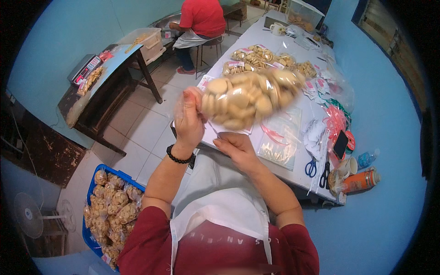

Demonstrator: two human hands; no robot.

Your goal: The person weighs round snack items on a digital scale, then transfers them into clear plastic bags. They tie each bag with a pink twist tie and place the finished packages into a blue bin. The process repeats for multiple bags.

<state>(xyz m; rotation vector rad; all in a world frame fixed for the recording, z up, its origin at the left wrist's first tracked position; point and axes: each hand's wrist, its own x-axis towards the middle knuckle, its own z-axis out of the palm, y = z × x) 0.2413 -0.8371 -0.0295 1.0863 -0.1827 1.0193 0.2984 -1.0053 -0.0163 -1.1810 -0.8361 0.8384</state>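
Note:
A clear plastic bag of round, pale biscuits [240, 98], blurred as if moving, is held above the table's near edge. My left hand [190, 120] grips its gathered neck, on the left end. Below the bag, my right hand [237, 147] is closed in a pinch. A thin strip [213, 128], probably ribbon, seems to run from its fingertips up towards the bag's neck. To the right of that hand, flat clear plastic bags [280, 147] lie on the table with a pink ribbon [275, 134] across them.
Filled biscuit bags [254, 55] lie farther up the white table [237, 43]. Scissors [310, 167], a phone [340, 144], a mug [349, 166] and an orange flask [361, 180] line its right side. A blue crate [87, 237] of bagged biscuits stands lower left; a seated person [202, 19] works beyond.

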